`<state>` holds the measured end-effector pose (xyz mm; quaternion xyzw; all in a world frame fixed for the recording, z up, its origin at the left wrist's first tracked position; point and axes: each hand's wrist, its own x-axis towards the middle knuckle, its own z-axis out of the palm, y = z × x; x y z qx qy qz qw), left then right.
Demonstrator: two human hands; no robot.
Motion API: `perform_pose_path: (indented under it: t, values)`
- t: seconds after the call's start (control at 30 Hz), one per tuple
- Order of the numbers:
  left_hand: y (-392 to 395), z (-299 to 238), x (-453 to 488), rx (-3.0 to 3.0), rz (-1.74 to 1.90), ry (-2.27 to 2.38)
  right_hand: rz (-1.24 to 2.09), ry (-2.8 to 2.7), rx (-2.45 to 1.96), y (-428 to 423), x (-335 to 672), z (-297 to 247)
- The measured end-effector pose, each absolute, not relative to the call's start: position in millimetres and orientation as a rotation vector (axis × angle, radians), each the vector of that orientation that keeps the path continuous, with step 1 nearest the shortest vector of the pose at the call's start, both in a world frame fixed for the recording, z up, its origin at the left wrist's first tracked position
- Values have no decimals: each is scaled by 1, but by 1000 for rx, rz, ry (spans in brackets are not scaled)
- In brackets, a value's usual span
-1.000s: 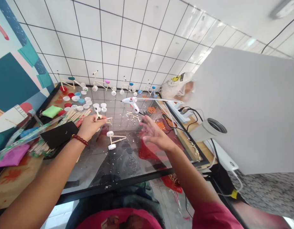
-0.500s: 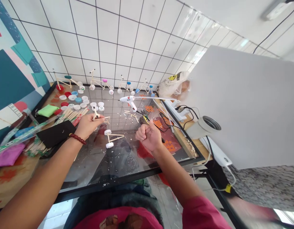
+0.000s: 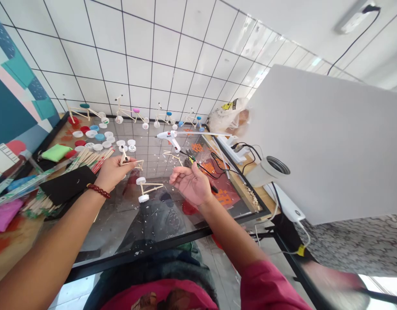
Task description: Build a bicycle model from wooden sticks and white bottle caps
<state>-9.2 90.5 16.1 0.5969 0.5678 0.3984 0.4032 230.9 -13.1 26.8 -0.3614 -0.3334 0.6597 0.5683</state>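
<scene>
Left hand (image 3: 112, 172): closed, pinching a stick frame (image 3: 135, 162) with a white cap, held just above the glass table (image 3: 121, 224). Right hand (image 3: 192, 184): palm up, fingers half-curled (whether it pinches anything cannot be told). On the glass between the hands lies a two-capped stick piece (image 3: 146, 189), with a glue gun (image 3: 168, 137) behind it. The yellow label on the plastic bag (image 3: 232, 116) is illegible.
</scene>
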Motion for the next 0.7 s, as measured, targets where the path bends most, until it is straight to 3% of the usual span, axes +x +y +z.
perform_pose_path:
  t: [0.23, 0.7]
  values:
    - [92, 14, -10, 1523, 1015, 1431, 1498, -706, -744, -7, 227, 22]
    - [94, 10, -12, 1549, 1005, 1433, 1720, -622, -639, -8, 226, 25]
